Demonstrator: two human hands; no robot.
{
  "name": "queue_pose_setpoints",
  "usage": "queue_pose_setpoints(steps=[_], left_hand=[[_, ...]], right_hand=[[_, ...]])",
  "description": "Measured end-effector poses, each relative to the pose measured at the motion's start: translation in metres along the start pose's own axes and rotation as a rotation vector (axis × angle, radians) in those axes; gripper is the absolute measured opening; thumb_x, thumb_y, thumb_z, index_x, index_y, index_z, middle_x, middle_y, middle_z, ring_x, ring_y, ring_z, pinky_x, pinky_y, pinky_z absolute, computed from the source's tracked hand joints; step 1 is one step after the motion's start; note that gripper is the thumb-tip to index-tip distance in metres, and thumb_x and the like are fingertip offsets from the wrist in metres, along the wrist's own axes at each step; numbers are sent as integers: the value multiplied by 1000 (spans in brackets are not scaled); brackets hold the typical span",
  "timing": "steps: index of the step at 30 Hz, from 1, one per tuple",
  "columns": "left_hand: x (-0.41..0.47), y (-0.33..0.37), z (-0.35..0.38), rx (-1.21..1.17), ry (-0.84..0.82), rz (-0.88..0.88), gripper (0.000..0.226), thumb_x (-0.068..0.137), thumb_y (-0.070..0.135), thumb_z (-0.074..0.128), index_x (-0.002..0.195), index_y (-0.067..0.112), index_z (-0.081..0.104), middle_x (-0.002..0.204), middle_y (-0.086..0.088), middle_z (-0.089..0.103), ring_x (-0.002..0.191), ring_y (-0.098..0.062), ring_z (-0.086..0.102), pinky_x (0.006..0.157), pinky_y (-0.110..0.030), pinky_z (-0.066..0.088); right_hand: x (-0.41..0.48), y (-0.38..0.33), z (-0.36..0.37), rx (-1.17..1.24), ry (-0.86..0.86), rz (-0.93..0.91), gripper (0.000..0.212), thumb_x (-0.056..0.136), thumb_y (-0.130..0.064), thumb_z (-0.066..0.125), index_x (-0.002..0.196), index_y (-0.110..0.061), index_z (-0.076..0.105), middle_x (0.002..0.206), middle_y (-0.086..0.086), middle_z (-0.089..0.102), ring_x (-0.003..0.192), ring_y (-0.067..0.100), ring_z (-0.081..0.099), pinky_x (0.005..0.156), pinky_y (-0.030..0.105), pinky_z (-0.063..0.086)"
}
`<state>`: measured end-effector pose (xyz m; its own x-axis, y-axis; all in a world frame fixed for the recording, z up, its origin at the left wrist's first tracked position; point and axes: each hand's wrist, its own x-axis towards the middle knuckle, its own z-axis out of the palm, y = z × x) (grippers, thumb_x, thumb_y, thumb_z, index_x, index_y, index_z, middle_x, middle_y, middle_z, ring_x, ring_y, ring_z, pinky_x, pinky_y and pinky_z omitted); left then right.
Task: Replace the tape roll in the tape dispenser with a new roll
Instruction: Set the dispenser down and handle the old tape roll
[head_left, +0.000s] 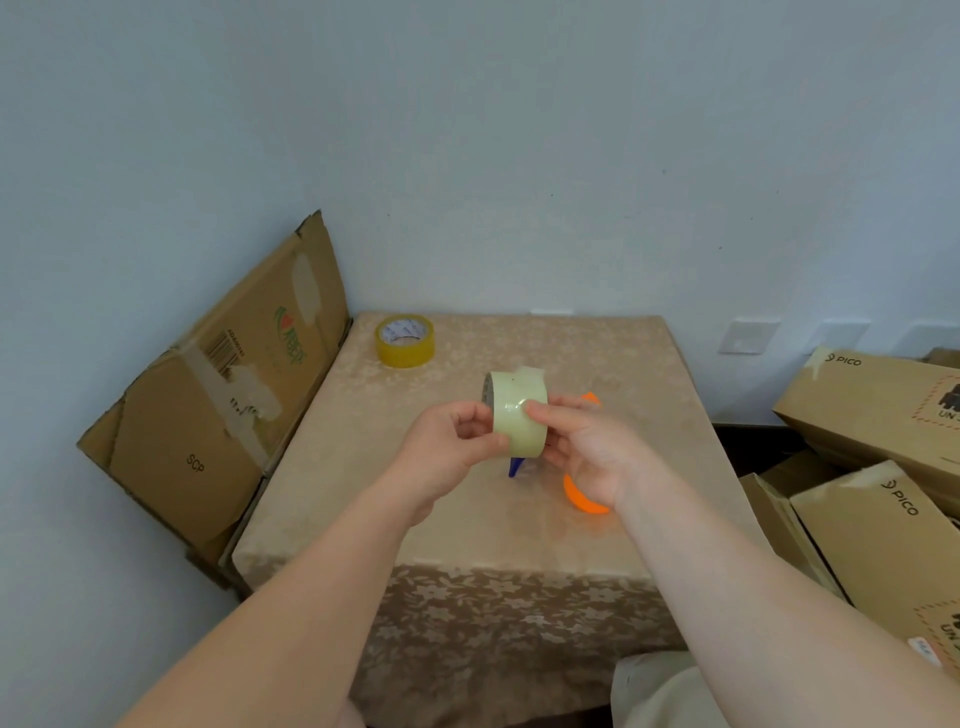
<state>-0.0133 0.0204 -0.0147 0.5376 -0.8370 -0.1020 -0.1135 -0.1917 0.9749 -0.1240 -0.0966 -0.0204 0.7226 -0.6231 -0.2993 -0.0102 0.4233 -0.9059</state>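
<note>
A pale clear tape roll (518, 410) is held upright above the middle of the table, a loose end sticking up at its top. My left hand (452, 447) pinches its near left edge, and my right hand (587, 452) grips its right side with the thumb on the outer face. The orange tape dispenser (582, 496) lies on the table under my right hand, mostly hidden; a blue part (516, 466) shows below the roll. A second, yellow tape roll (405, 341) lies flat at the far left corner.
The small table (467, 530) has a beige floral cloth and stands against a white wall. A flattened cardboard box (218, 395) leans at its left. Several PICO cardboard boxes (883, 499) are stacked at the right.
</note>
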Motion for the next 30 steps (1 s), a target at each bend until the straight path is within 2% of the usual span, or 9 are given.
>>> queue_pose_setpoints(steps=[4,10,12,14,17,20,22,26,30], left_hand=[[3,7,2,-127,76,-31,15,83,10,65,92,22,65,76,-2,63,72,-12,57,72,-24,43],[4,6,4,-62,33,1,17,81,8,67,98,13,67,70,-3,62,68,-12,59,78,-29,46],[4,7,4,-30,-6,22,17,81,7,66,98,9,67,75,-8,63,69,-13,59,77,-28,46],[3,9,5,-2,-40,37,16,82,5,65,97,5,67,79,-11,63,71,-16,56,73,-27,45],[4,9,6,45,-73,34,14,82,3,64,95,7,68,79,-8,63,69,-12,55,68,-22,44],[6,7,6,20,-74,8,14,81,3,64,93,7,68,87,-12,67,76,-16,59,73,-24,46],[8,8,6,-33,-51,-13,15,80,3,65,94,7,69,91,-12,69,80,-17,61,78,-26,46],[12,9,9,-148,-18,-15,12,81,5,65,89,14,68,80,-1,71,66,0,67,61,-9,48],[15,9,10,-126,-24,-5,14,82,3,65,93,11,68,81,-3,70,67,-3,67,62,-11,50]], right_hand=[[-2,2,2,-108,-18,5,18,79,-11,69,97,-10,70,98,10,71,98,28,64,105,45,39],[-3,-3,3,-124,15,24,24,76,-9,72,99,-4,69,97,21,68,89,33,61,91,55,47],[-1,-4,3,-98,29,35,22,77,-13,72,96,-5,69,92,17,68,84,31,62,83,51,51],[2,-6,2,-71,58,50,16,80,-16,70,92,-7,66,85,11,68,77,26,62,72,39,51],[5,-7,0,-8,99,90,15,82,-19,68,91,-8,66,83,6,68,76,21,63,73,34,50],[6,-8,0,13,97,102,11,84,-21,66,86,-11,66,81,6,68,73,19,63,71,34,52],[6,-7,1,-8,75,72,15,84,-21,67,90,-8,65,83,8,67,75,23,63,72,37,51],[6,-3,2,-71,3,43,39,77,-17,72,112,-3,64,96,16,68,86,32,62,76,44,47],[8,-4,1,-51,-5,53,22,81,-18,68,101,-8,67,93,14,68,81,29,63,71,40,48]])
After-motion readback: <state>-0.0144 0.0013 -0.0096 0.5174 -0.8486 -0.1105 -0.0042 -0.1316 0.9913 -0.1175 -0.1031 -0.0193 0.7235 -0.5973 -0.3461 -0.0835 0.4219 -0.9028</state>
